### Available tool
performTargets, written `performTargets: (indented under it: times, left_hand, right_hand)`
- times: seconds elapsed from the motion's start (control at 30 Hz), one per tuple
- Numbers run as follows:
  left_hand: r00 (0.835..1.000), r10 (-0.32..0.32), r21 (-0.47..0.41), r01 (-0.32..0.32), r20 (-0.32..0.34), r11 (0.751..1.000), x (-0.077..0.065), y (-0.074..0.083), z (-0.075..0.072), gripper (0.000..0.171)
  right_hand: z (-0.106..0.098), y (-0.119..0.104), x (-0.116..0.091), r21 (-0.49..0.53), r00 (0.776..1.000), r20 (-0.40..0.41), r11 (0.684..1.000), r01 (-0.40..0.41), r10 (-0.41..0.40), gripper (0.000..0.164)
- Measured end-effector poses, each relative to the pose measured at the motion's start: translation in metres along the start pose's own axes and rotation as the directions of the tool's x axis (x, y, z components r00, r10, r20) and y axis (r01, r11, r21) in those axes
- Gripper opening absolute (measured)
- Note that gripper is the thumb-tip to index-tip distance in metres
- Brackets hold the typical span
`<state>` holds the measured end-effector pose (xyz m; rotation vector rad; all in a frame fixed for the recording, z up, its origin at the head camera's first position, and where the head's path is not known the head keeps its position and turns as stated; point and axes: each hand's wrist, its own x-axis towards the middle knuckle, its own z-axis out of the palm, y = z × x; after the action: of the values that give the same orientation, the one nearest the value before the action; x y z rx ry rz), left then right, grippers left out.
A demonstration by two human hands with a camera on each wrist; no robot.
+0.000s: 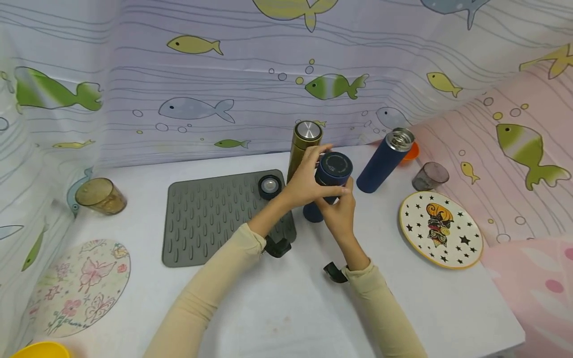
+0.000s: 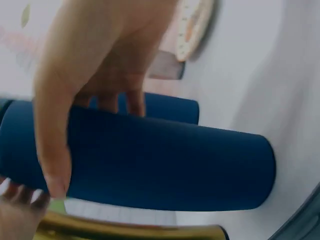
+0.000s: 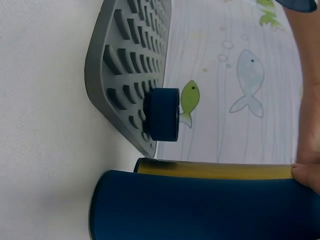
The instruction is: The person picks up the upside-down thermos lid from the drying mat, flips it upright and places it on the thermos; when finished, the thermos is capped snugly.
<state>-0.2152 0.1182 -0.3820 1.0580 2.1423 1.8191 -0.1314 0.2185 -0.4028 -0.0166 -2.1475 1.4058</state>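
Both hands are on a dark blue vacuum flask (image 2: 170, 160) with a round dark cap (image 1: 336, 164). My left hand (image 1: 306, 179) grips it at the cap, thumb across the near side and fingers around the back. Lower down, my right hand (image 1: 338, 214) holds the body; in the left wrist view its thumb lies along one side and its fingers go round the other. A gold flask (image 1: 297, 149) with a silver-topped lid stands just behind the left hand. To the right, a second blue flask (image 1: 378, 166) shows a bare steel mouth.
A grey ridged mat (image 1: 201, 219) lies at left, bearing a small blue lid (image 3: 165, 115). An amber glass (image 1: 100, 196), a round butterfly mat (image 1: 85, 283), a yellow item (image 1: 42, 350), a grey glass (image 1: 429, 176), an orange item (image 1: 411, 151) and a starred plate (image 1: 414, 233) sit around.
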Motion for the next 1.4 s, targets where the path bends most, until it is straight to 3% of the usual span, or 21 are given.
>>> performTargets:
  times: [0.07,0.17,0.27,0.4,0.5,0.6,0.73,0.9,1.07,1.17,1.23,1.37,1.4]
  left_hand:
    - [0.998,0.044,0.040,-0.043,-0.033,0.998,0.000,0.000,0.002,0.088]
    - [0.997,0.080,-0.085,-0.081,-0.009,0.993,0.001,0.000,0.001,0.075]
    - [0.998,0.050,-0.156,-0.045,0.029,0.987,0.002,0.001,0.001,0.077]
    - [1.000,0.026,-0.005,-0.027,-0.016,1.000,0.003,0.004,0.002,0.084]
    - [0.999,0.051,-0.110,-0.049,0.012,0.993,0.005,0.006,0.000,0.079]
    - [0.996,0.058,-0.203,-0.044,0.063,0.978,0.006,0.006,-0.003,0.087]
    - [0.999,0.051,-0.059,-0.051,0.005,0.997,0.006,0.005,-0.002,0.093]
    - [0.996,0.086,-0.146,-0.080,0.037,0.986,0.007,0.003,-0.003,0.083]
    - [0.999,0.047,-0.009,-0.047,-0.004,0.999,0.005,0.004,-0.003,0.084]
    - [0.998,0.065,-0.117,-0.061,0.028,0.991,0.004,0.004,-0.005,0.075]
    - [0.996,0.067,-0.171,-0.056,0.059,0.984,0.003,0.004,-0.006,0.079]
    - [0.998,0.042,-0.069,-0.039,0.041,0.997,0.001,0.005,-0.004,0.083]
    - [0.999,0.036,-0.077,-0.033,0.035,0.996,0.001,0.005,-0.004,0.083]
  right_hand:
    - [0.000,0.000,0.000,0.000,1.000,0.003,1.000,-0.001,0.001,0.057]
    - [0.000,0.001,0.001,-0.001,1.000,0.014,1.000,0.000,0.000,0.061]
    - [0.003,0.014,0.001,0.013,1.000,0.016,1.000,-0.005,0.005,0.065]
    - [0.006,0.036,0.002,0.025,1.000,0.007,1.000,-0.014,0.014,0.064]
    - [0.006,0.041,0.002,0.020,1.000,0.010,1.000,-0.013,0.013,0.069]
    - [0.006,0.042,0.002,0.021,1.000,0.011,1.000,-0.010,0.010,0.072]
    - [0.006,0.043,0.002,0.018,1.000,0.003,1.000,-0.001,0.001,0.067]
    - [0.006,0.038,0.002,0.022,1.000,0.007,1.000,-0.010,0.010,0.072]
    - [0.006,0.043,0.001,0.026,1.000,0.008,1.000,-0.011,0.011,0.069]
    - [0.007,0.042,0.001,0.023,1.000,0.015,1.000,0.001,-0.001,0.071]
    - [0.006,0.042,0.000,0.026,1.000,0.022,1.000,0.010,-0.011,0.072]
    - [0.006,0.043,0.000,0.029,1.000,0.021,0.999,0.022,-0.023,0.069]
    - [0.006,0.043,-0.001,0.030,1.000,0.020,0.999,0.024,-0.024,0.069]
